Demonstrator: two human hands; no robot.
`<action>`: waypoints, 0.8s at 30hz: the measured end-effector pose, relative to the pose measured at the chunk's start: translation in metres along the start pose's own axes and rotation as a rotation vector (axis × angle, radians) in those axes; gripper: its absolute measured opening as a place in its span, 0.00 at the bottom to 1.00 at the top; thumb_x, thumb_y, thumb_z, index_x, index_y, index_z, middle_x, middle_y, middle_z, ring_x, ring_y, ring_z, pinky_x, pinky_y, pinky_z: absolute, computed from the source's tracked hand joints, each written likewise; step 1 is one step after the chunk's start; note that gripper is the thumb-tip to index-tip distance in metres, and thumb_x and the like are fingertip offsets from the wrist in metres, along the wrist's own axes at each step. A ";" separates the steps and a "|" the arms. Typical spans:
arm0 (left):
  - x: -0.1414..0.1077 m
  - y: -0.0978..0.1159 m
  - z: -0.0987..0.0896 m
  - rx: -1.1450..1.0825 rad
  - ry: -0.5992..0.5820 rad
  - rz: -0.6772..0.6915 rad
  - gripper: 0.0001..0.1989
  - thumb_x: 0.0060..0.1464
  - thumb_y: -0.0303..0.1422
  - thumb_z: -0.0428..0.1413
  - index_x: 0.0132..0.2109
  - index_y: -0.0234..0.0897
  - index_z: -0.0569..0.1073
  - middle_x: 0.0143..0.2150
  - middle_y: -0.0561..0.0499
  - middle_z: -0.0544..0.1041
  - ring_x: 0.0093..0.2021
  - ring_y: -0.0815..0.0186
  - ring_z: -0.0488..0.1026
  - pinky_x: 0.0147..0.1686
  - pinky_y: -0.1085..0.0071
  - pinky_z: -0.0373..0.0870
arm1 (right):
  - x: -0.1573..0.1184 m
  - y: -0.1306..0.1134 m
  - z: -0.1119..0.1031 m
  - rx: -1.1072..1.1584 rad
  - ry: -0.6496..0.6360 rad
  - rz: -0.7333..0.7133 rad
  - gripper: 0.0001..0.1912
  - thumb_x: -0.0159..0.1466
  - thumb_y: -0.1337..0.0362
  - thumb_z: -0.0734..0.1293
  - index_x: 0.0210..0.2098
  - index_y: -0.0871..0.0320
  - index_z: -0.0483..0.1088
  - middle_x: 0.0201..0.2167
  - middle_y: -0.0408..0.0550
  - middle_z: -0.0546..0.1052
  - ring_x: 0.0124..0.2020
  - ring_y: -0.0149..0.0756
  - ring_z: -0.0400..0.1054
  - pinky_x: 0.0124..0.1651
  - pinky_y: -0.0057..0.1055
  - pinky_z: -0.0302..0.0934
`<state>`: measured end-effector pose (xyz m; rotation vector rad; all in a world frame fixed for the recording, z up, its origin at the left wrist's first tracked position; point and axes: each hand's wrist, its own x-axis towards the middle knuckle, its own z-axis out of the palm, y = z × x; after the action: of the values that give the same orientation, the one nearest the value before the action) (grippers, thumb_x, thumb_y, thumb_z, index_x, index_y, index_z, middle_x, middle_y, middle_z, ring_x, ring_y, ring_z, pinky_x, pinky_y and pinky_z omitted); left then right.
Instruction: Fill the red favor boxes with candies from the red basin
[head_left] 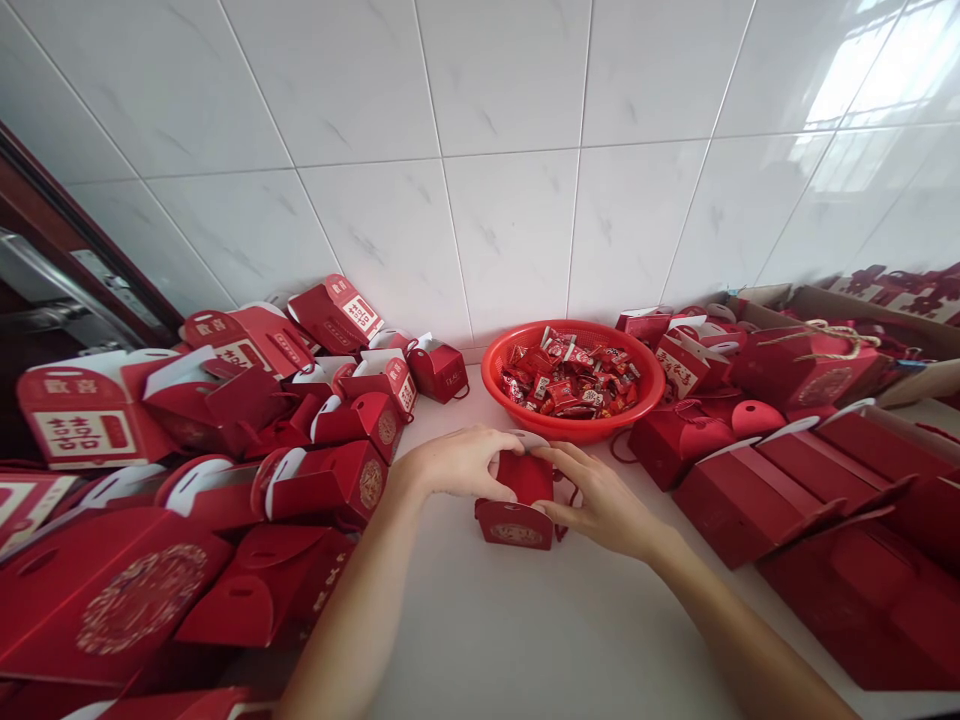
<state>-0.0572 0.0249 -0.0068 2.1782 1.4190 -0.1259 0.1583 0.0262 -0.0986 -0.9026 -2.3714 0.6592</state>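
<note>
A small red gift box (516,525) stands on the white tabletop between my hands, its patterned end facing me and its flaps partly up. My left hand (469,465) curves over the left side, thumb on the top and fingers at the back flap. On the other side, my right hand (592,495) grips the box with the thumb at the near flap and the fingers at the far one. A dark red cord hangs by its right side. Just behind it sits a red plastic basket (495,385) of wrapped candies (562,380).
Many red gift boxes (330,480) crowd the left side, several with flaps open. More red boxes (757,490) are stacked on the right, one with a twine handle (832,338). A cardboard carton (806,300) stands at far right. White tiled wall (510,200) rises behind.
</note>
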 end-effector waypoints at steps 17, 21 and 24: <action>-0.010 -0.004 -0.006 -0.042 -0.003 -0.002 0.34 0.51 0.44 0.59 0.65 0.45 0.68 0.35 0.54 0.77 0.32 0.65 0.73 0.30 0.73 0.64 | -0.001 0.005 0.004 -0.005 0.059 -0.031 0.27 0.65 0.54 0.68 0.62 0.52 0.64 0.60 0.56 0.70 0.58 0.50 0.68 0.58 0.50 0.65; -0.012 -0.003 -0.008 -0.053 0.003 -0.022 0.34 0.51 0.45 0.59 0.65 0.46 0.68 0.36 0.53 0.78 0.33 0.64 0.74 0.32 0.73 0.65 | -0.001 0.007 0.005 -0.004 0.110 -0.042 0.26 0.64 0.54 0.70 0.59 0.52 0.67 0.58 0.56 0.72 0.58 0.50 0.67 0.59 0.49 0.65; -0.011 -0.003 -0.007 -0.040 -0.010 -0.012 0.33 0.51 0.44 0.59 0.65 0.45 0.68 0.36 0.53 0.78 0.33 0.64 0.74 0.31 0.73 0.65 | -0.001 0.008 0.006 -0.001 0.113 -0.045 0.25 0.64 0.55 0.70 0.59 0.53 0.68 0.58 0.56 0.72 0.58 0.49 0.67 0.59 0.48 0.65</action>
<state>-0.0656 0.0203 0.0020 2.1342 1.4178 -0.1113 0.1585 0.0293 -0.1081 -0.8608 -2.2846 0.5739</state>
